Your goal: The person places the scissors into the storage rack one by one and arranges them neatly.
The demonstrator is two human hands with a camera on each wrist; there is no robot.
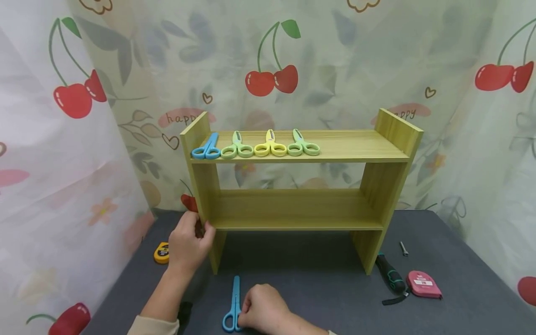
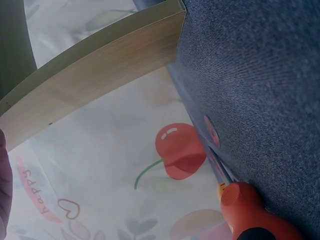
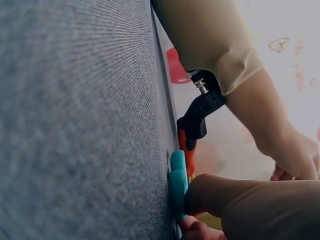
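Blue scissors (image 1: pixel 236 302) lie on the dark table, blades pointing toward the wooden shelf (image 1: pixel 293 204). My right hand (image 1: pixel 264 307) pinches their handle from the right. In the right wrist view, the thumb presses the blue handle (image 3: pixel 178 187) from above, with fingertips at its lower side. My left hand (image 1: pixel 188 244) grips the shelf's left side panel around the height of the lower board, thumb at the front edge and fingers beyond it. Along the top board sit blue scissors (image 1: pixel 207 148), green scissors (image 1: pixel 237 147), yellow scissors (image 1: pixel 270 146) and another green pair (image 1: pixel 302 146), handles forward.
Left of the shelf lie a yellow tape measure (image 1: pixel 161 253) and an orange-handled tool (image 2: pixel 250 210). On the right are a black-and-green screwdriver (image 1: pixel 391 274), a pink tape measure (image 1: pixel 424 284) and a small metal piece (image 1: pixel 404 249). Patterned curtains (image 1: pixel 335 60) surround the table.
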